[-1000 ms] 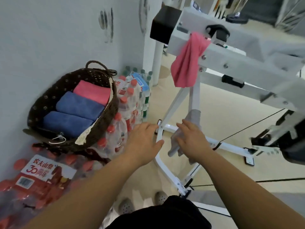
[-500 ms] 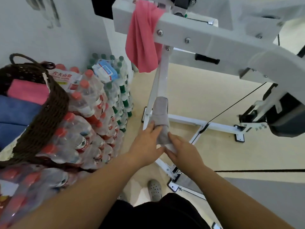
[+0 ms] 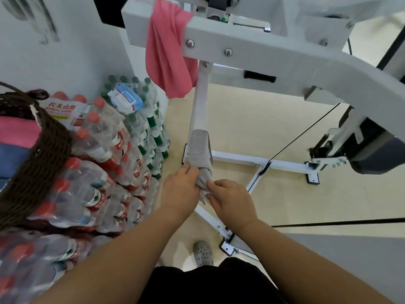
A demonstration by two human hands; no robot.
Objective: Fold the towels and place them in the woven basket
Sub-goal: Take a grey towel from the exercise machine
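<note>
We have both hands on the grey towel, which hangs draped over a slanted white bar of the frame, its lower end bunched between us. Our left hand closes its fingers around that bunch from the left; our right hand pinches the towel's tail from the right, thumb and forefinger pressed together on the cloth. The main risk we judge here is a snag: the towel wraps the bar, so a pull straight toward us could catch it on the strut or drag it to the floor. Gripping only the crumpled end, we may also find no clean corners to fold from. The pink towel hangs higher up on the frame and is not yet collected. The basket sits at far left on stacked bottles, already holding folded pink and blue towels; that perch looks unsteady, so a careless drop could tip it.
</note>
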